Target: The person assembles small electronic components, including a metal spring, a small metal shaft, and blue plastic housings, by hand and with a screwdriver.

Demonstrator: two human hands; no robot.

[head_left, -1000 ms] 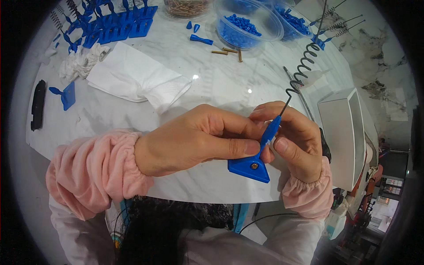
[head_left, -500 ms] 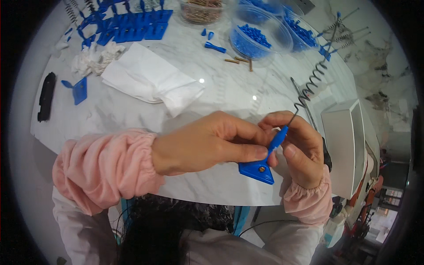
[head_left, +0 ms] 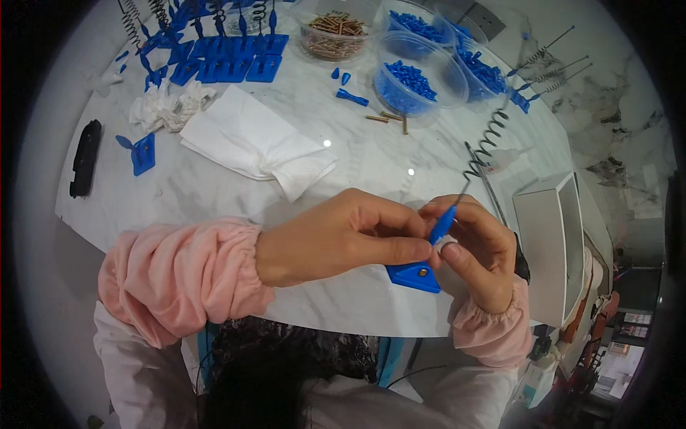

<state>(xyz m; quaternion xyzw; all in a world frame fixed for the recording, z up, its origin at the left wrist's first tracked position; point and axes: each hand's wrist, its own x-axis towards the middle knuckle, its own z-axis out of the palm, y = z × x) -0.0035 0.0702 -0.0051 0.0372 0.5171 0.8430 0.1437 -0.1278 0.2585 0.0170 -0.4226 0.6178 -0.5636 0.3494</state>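
Observation:
My left hand (head_left: pixel 343 239) pinches a blue plastic base with a black coiled spring wire (head_left: pixel 442 226) between thumb and fingers, just above its flat foot. A brass-coloured screw end shows in the foot's face. My right hand (head_left: pixel 486 247) closes on the same piece from the other side, its thumb pressed near the lower part of the sleeve and its fingers curled behind. From the sleeve the wire rises tilted to the upper right. The right fingertips are partly hidden behind the piece.
Finished-looking blue bases with springs (head_left: pixel 232 61) stand at the far left. Tubs of brass screws (head_left: pixel 334 39) and blue caps (head_left: pixel 411 86) sit behind. White tissues (head_left: pixel 250 136), a loose blue base (head_left: pixel 143 154), a black strip (head_left: pixel 86 159) and a white box (head_left: pixel 547 247) lie around.
The view has shifted slightly, so the table things appear lower. My right thumb has moved closer in against the blue sleeve; the left hand keeps its pinch.

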